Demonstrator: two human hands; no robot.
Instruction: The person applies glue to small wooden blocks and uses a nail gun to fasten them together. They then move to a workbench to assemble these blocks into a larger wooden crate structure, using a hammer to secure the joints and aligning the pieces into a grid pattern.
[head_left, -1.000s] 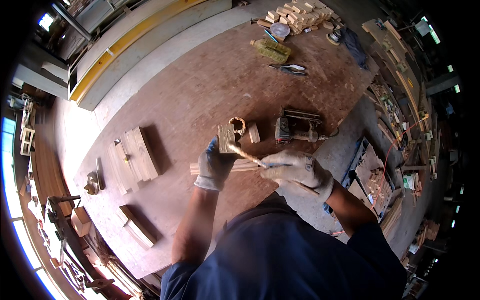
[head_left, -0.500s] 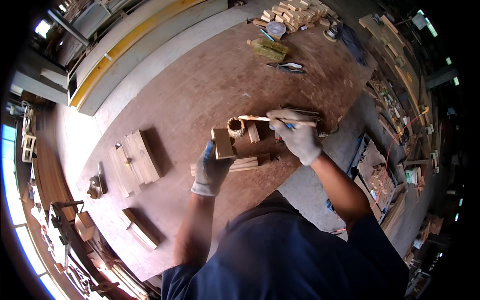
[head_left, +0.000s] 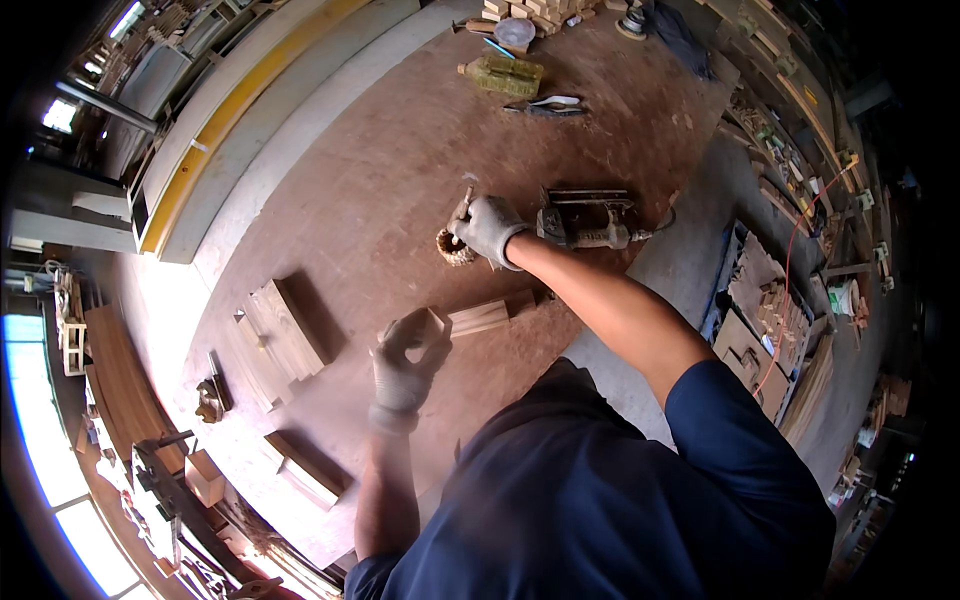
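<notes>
My right hand point(head_left: 488, 228), in a pale work glove, is closed around a thin wooden stick point(head_left: 468, 192), whose top end shows above the fingers. It is just above a small round pot point(head_left: 455, 248) with a crusted, lumpy rim; the stick's lower end is hidden. Nearer to me, my gloved left hand point(head_left: 402, 365) is closed, thumb and fingers curled round a small wooden block point(head_left: 438, 320). Only a pale edge of that block shows. Beside this hand, short wooden strips point(head_left: 480, 318) lie on the brown tabletop point(head_left: 360, 220).
A nail gun point(head_left: 590, 222) lies right of the pot. Joined boards point(head_left: 285, 325) and another wooden piece point(head_left: 305, 470) rest at the left, near a metal tool point(head_left: 212, 395). A yellowish bottle point(head_left: 500, 75), pliers point(head_left: 548, 106) and stacked wood blocks point(head_left: 535, 12) are at the far side.
My right hand has moved left to the pot, and the stick now stands more upright. My left hand has drawn back from the pot and turned with the block. The view has shifted slightly.
</notes>
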